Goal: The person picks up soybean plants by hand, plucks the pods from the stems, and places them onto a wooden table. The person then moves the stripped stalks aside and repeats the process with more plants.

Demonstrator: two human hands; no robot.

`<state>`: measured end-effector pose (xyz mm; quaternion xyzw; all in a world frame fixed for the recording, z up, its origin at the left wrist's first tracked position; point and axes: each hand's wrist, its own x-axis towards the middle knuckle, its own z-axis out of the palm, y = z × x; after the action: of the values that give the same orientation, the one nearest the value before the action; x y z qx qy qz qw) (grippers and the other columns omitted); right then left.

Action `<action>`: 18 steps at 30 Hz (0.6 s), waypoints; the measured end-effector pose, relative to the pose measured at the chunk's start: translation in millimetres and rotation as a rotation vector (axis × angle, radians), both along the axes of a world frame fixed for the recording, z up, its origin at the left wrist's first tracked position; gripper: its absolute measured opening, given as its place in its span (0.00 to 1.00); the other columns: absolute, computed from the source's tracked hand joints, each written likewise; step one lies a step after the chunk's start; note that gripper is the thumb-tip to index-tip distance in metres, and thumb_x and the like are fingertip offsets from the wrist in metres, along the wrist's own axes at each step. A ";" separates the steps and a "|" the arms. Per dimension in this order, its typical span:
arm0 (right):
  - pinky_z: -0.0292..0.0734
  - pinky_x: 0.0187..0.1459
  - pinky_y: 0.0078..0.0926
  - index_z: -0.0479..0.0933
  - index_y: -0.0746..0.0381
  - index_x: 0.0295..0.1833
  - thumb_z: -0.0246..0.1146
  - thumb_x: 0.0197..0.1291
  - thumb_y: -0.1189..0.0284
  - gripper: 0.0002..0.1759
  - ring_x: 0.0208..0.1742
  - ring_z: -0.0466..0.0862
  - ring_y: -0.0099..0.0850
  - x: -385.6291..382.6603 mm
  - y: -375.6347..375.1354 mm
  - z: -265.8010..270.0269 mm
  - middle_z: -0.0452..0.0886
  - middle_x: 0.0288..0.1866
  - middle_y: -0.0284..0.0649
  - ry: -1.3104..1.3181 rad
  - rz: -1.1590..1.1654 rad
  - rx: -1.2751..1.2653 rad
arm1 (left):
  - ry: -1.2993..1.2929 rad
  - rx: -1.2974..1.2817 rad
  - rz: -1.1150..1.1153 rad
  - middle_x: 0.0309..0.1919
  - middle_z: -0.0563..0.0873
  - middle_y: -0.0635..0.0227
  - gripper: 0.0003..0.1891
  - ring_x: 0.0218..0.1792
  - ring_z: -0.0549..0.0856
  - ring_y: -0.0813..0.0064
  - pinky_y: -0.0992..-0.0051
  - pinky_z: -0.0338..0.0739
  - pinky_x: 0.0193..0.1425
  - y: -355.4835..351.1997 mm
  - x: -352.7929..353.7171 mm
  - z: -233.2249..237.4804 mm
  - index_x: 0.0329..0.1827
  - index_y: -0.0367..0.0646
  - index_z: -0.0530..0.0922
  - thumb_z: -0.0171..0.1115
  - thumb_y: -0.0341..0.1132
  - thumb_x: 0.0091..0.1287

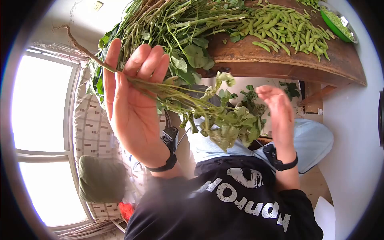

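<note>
My left hand (138, 96) is raised palm toward me, its thumb holding a soybean stalk (172, 94) against the fingers. The stalk's thin brown root end sticks out at the upper left. Its wilted leaves (232, 122) hang to the right, over my lap. I see no pods on this stalk. My right hand (278, 110) is raised just right of those leaves, apart from them, its fingers loosely bent with nothing visible in them. Beyond my left hand, a heap of leafy soybean plants (188, 30) lies on the wooden table (240, 54).
Loose green pods (290, 30) are piled on the table's right part. A green-sided bowl (332, 22) of small green pieces stands at its far right corner. More leaves (250, 96) lie below the table edge. A green cushion (102, 179) is by the window.
</note>
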<state>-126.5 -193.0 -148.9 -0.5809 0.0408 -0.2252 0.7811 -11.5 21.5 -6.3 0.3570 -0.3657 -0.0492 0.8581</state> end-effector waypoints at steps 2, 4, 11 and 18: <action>0.65 0.65 0.36 0.72 0.71 0.54 0.45 0.74 0.62 0.22 0.60 0.75 0.37 -8.5 -4.7 18.3 0.77 0.56 0.49 -0.045 -0.077 -0.115 | -0.006 0.000 -0.018 0.58 0.75 0.36 0.26 0.60 0.78 0.42 0.47 0.71 0.68 -4.2 -2.6 0.4 0.74 0.29 0.49 0.40 0.30 0.77; 0.66 0.62 0.35 0.76 0.70 0.49 0.51 0.71 0.63 0.19 0.55 0.77 0.34 -10.8 -4.4 32.8 0.79 0.52 0.46 -0.195 -0.214 -0.200 | -0.004 -0.028 -0.060 0.58 0.74 0.34 0.26 0.60 0.77 0.40 0.46 0.71 0.67 -9.5 -4.5 0.4 0.74 0.29 0.48 0.38 0.30 0.77; 0.68 0.58 0.33 0.75 0.70 0.50 0.56 0.68 0.68 0.15 0.52 0.77 0.33 -12.2 -1.1 47.3 0.78 0.51 0.47 -0.273 -0.227 -0.236 | -0.139 0.031 -0.215 0.61 0.72 0.43 0.28 0.64 0.74 0.50 0.47 0.60 0.75 -11.4 1.3 -3.2 0.76 0.32 0.46 0.42 0.27 0.77; 0.69 0.37 0.28 0.77 0.62 0.40 0.70 0.48 0.71 0.14 0.36 0.75 0.34 32.4 15.9 97.6 0.77 0.34 0.35 -0.415 -0.197 -1.028 | -0.072 0.147 -0.046 0.25 0.63 0.75 0.25 0.26 0.63 0.81 0.57 0.64 0.71 -42.9 -24.4 -13.8 0.74 0.32 0.55 0.45 0.28 0.76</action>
<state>-94.1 -177.1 -51.4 -0.8239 -0.1745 -0.3976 0.3643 -35.9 -21.4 -20.1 0.4121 -0.3998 -0.0829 0.8145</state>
